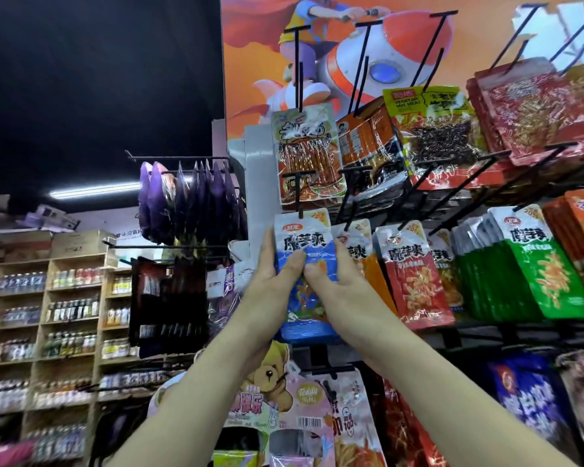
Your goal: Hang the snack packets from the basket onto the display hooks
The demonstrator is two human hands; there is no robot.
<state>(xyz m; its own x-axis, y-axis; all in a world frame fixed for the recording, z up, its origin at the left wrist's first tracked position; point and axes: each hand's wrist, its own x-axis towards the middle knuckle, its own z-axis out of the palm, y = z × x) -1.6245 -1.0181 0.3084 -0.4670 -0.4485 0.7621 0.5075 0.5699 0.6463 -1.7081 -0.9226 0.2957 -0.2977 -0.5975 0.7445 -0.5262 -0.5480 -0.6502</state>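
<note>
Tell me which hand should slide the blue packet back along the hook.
Probably left. Both hands grip the blue packet, but the left hand reaches higher up its edge, nearer the hook, while the right hand sits against the neighbouring packet.

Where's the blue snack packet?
Middle of the head view: the left hand and right hand hold the blue packet, beside the orange packet on its right.
</note>
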